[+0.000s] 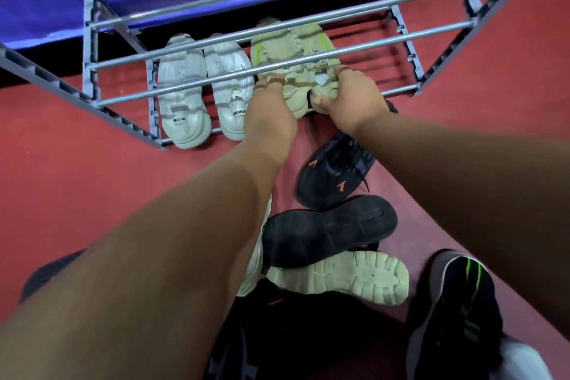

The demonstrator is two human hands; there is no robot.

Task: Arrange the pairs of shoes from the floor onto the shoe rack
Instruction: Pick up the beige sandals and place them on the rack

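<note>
The shoe rack [91, 40] stands on the red floor [77, 179], and its lowest tier already carries a white pair [197, 92], toes pointing to twelve o'clock. Just beside it, at three o'clock, lies the beige pair [296, 49] with green trim, most of its length under the rails and the heels hanging off the front edge.

The left hand [270, 108] has its fingers curled over the heel collar of the left beige shoe. The right hand [354, 95] pinches the other heel, fingers on top and thumb below.

To my eye the job is to slide both shoes towards twelve o'clock together, keeping the soles flat on the bars and the heels level with the white pair's, then let go.

At six o'clock from the hands more shoes wait, among them a black shoe with orange marks [336, 170] and an upturned black sole [330, 228].
</note>
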